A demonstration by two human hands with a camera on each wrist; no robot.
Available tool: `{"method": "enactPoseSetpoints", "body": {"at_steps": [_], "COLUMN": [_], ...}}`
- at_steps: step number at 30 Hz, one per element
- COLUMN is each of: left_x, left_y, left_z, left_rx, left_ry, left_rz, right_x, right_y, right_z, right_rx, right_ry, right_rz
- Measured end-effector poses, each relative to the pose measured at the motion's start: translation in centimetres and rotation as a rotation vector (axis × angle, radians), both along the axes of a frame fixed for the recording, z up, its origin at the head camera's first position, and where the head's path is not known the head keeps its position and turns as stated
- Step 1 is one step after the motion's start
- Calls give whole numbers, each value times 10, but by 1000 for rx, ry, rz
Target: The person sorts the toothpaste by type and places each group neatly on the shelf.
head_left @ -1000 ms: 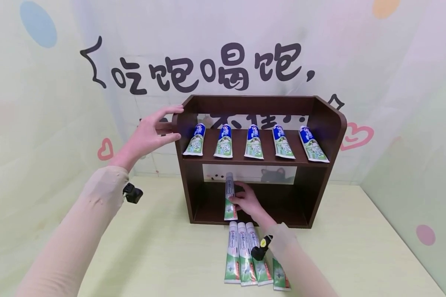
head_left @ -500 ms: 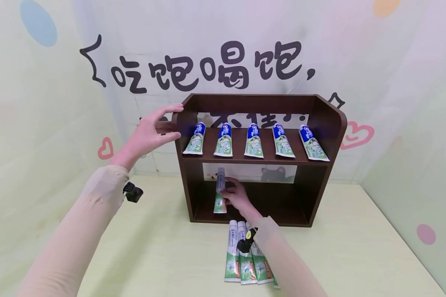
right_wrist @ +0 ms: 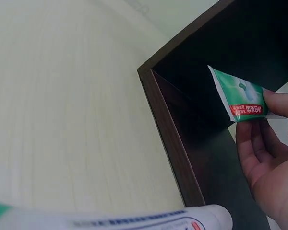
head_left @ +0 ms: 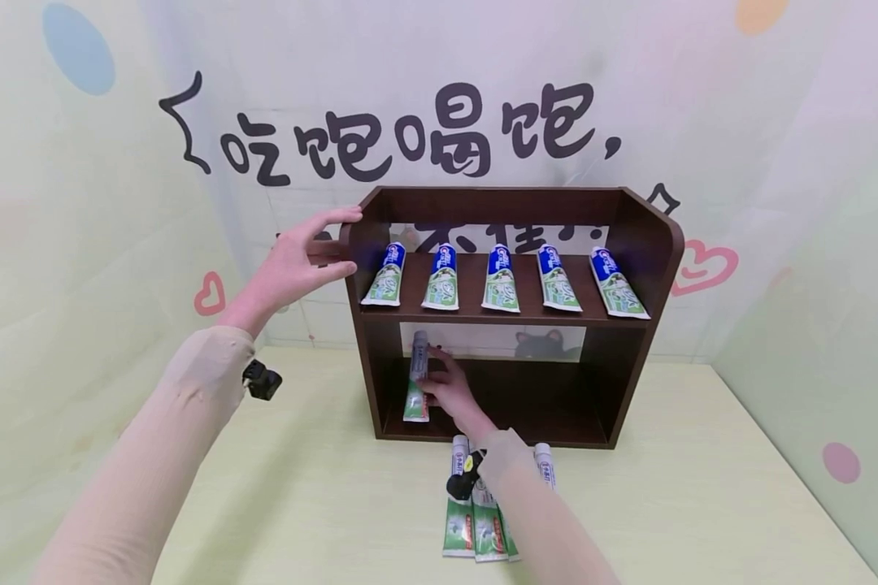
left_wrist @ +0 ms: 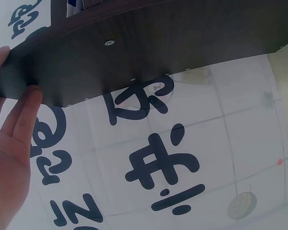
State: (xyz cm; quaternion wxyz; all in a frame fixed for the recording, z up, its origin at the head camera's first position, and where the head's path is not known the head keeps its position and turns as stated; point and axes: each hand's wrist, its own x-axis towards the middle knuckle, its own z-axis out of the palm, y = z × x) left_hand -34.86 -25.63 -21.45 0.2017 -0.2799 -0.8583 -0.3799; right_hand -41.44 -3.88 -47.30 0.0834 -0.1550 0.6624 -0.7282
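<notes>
My left hand [head_left: 293,256] grips the upper left side panel of a dark brown two-tier shelf [head_left: 497,319], thumb and fingers at opposite edges. In the left wrist view, fingertips [left_wrist: 33,96] touch that panel. My right hand [head_left: 452,390] pinches a white and green toothpaste tube [head_left: 415,390] inside the lower compartment, near its left wall. The tube stands tilted, cap up and flat end down. In the right wrist view, its green end [right_wrist: 242,96] shows beyond the thumb; whether it touches the shelf board, I cannot tell.
Several blue and green toothpaste tubes [head_left: 501,280] lean in a row on the upper tier. More white and green tubes [head_left: 458,520] lie on the pale table [head_left: 322,487] before the shelf, partly hidden by my right forearm. A printed curtain wall [head_left: 739,122] stands behind.
My right hand has carried the toothpaste tube leftward and deeper into the lower compartment, from near its middle towards the left wall. The left hand has stayed on the panel.
</notes>
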Motion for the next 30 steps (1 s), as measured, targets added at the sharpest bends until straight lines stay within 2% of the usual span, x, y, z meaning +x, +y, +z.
{"method": "enactPoseSetpoints", "body": {"at_steps": [3,15,26,30], "left_x": [-7,-6,-6,-7], "left_y": [-5,-5,-4,-5], "left_z": [-5,-2,-3,-4], "left_rx": [8,13,11,8], "left_ry": [7,14,4,10], "left_rz": [-6,-5,-9,-13], "right_x": [0,1,7,12], "right_y": [-5,-13,-22,-27], "right_z": [-5,-7,-14,-17], "right_rx": [-23,-52,5,60], "right_ry": [-11,-34,-18,-8], "right_rz": [-11,26,74,88]}}
